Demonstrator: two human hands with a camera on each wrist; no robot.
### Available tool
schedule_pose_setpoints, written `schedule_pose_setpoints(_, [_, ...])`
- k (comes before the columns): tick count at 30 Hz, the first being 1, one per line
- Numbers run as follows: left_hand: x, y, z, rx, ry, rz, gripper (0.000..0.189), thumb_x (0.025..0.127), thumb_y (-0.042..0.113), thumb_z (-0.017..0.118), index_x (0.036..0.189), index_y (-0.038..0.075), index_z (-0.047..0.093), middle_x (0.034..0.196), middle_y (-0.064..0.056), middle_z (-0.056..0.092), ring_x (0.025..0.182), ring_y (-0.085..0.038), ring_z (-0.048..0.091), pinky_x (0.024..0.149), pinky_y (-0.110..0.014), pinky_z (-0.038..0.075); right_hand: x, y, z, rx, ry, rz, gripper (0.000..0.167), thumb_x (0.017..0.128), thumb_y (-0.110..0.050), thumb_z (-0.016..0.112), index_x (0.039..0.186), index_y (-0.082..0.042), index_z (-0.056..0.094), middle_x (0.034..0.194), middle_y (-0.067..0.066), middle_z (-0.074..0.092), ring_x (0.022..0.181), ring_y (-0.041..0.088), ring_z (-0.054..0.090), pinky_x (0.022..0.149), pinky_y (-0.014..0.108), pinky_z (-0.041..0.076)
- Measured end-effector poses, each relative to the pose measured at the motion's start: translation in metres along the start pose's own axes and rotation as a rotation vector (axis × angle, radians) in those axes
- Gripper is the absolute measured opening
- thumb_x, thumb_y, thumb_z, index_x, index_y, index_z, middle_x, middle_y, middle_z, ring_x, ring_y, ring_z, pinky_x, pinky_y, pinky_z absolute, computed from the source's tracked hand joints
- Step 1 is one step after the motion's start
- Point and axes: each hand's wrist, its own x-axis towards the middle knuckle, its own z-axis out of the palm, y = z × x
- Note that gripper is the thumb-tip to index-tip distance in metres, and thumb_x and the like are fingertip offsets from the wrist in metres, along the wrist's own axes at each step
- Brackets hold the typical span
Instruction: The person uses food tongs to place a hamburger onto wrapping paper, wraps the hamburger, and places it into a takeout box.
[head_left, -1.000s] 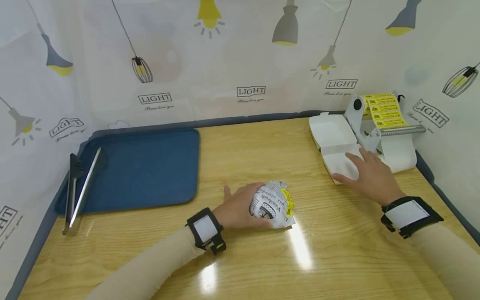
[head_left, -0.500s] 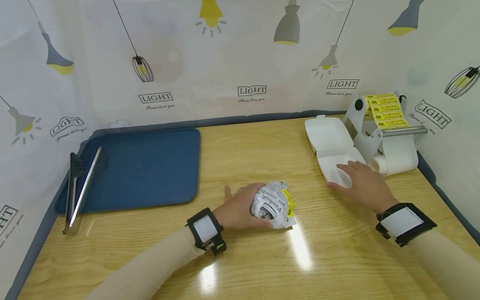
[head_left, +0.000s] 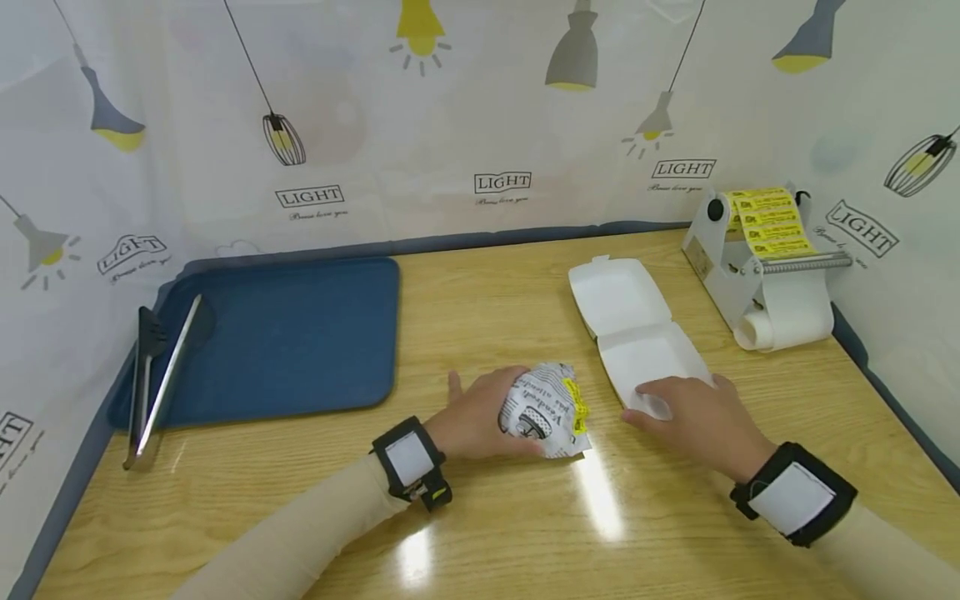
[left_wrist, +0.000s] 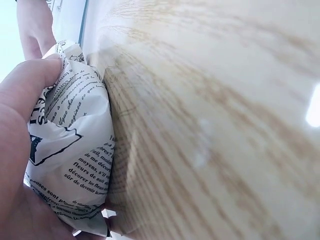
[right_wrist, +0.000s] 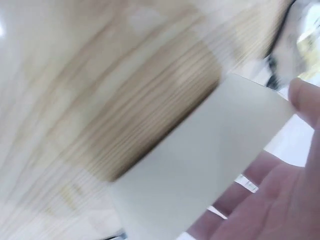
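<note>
My left hand (head_left: 480, 417) grips a burger-shaped bundle (head_left: 536, 408) wrapped in newsprint-patterned paper, with a yellow label on its right side. The paper hides what is inside. In the left wrist view, fingers and thumb curl round the printed wrapper (left_wrist: 80, 150), which sits low over the wood. To its right lies a white clamshell takeout box (head_left: 645, 358), unfolded, with its lid tipped back away from me. My right hand (head_left: 697, 421) holds the box's near end. Seen from the right wrist, thumb and fingers pinch the pale box wall (right_wrist: 200, 155) from either side.
A blue tray (head_left: 300, 333) occupies the back left, with metal tongs (head_left: 168, 383) lying across its left edge. At the back right stands a label dispenser (head_left: 780, 267) loaded with yellow labels. A lamp-patterned sheet (head_left: 450, 108) walls in the wooden table (head_left: 510, 533).
My right hand has drawn the clamshell box left and toward me, away from the label dispenser and closer to the wrapped burger-shaped bundle. The left hand and its bundle have stayed put.
</note>
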Motion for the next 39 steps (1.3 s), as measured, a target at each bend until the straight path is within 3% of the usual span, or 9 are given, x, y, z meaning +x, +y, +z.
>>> schedule_pose_setpoints(10, [-0.001,-0.001,0.001,0.008,0.002,-0.004,0.108,0.074,0.056,0.087,0.159,0.019,0.032,0.159,-0.003,0.041,0.146,-0.025,0.037,0.112,-0.075,-0.009,-0.031,-0.028,0.008,-0.064,-0.019,-0.105,0.049,0.092,-0.06,0.064,0.112,-0.018,0.08,0.116,0.012,0.073,0.11,0.035,0.068,0.094,0.08,0.036])
schedule_pose_setpoints(22, [-0.004,-0.004,0.002,0.019,0.009,0.01,0.107,0.074,0.057,0.087,0.158,0.018,0.034,0.157,-0.001,0.044,0.144,-0.023,0.04,0.113,-0.073,-0.007,-0.05,-0.048,0.016,-0.076,-0.048,-0.112,0.056,0.095,-0.068,0.053,0.119,-0.023,0.077,0.123,0.011,0.071,0.113,0.035,0.066,0.095,0.079,0.036])
schedule_pose_setpoints(29, [-0.017,-0.011,-0.003,0.065,0.025,0.031,0.105,0.072,0.06,0.086,0.155,0.019,0.038,0.153,0.0,0.049,0.142,-0.021,0.043,0.115,-0.073,0.001,-0.055,-0.053,0.003,-0.045,-0.011,-0.116,0.06,0.091,-0.067,0.06,0.123,-0.018,0.074,0.126,0.01,0.07,0.12,0.039,0.062,0.099,0.079,0.031])
schedule_pose_setpoints(32, [-0.022,-0.012,-0.007,0.074,0.027,0.03,0.104,0.072,0.06,0.086,0.155,0.02,0.039,0.152,0.001,0.05,0.141,-0.021,0.044,0.115,-0.073,0.001,-0.048,-0.056,-0.014,-0.002,0.037,-0.164,0.072,0.087,-0.063,0.07,0.135,-0.011,0.064,0.137,0.015,0.063,0.129,0.042,0.055,0.104,0.076,0.03])
schedule_pose_setpoints(34, [-0.024,-0.012,-0.009,0.086,0.03,0.034,0.103,0.071,0.06,0.087,0.154,0.019,0.04,0.151,0.0,0.051,0.142,-0.022,0.043,0.117,-0.071,0.002,-0.039,-0.058,-0.025,0.024,0.047,-0.226,0.09,0.081,-0.06,0.078,0.148,-0.006,0.051,0.149,0.019,0.051,0.136,0.043,0.047,0.108,0.072,0.031])
schedule_pose_setpoints(36, [-0.025,-0.012,-0.01,0.092,0.034,0.048,0.103,0.071,0.058,0.087,0.153,0.016,0.042,0.149,-0.002,0.052,0.141,-0.022,0.044,0.12,-0.065,0.006,-0.026,-0.063,-0.033,0.042,0.016,-0.304,0.111,0.075,-0.057,0.084,0.157,-0.004,0.033,0.161,0.022,0.034,0.144,0.044,0.036,0.112,0.067,0.03])
schedule_pose_setpoints(39, [-0.026,-0.012,-0.013,0.077,0.035,0.07,0.101,0.071,0.054,0.089,0.151,0.011,0.044,0.143,-0.004,0.056,0.136,-0.024,0.046,0.121,-0.051,0.021,-0.003,-0.075,-0.037,0.038,-0.073,-0.405,0.133,0.066,-0.053,0.092,0.162,-0.001,0.014,0.167,0.023,0.014,0.151,0.043,0.021,0.116,0.063,0.026])
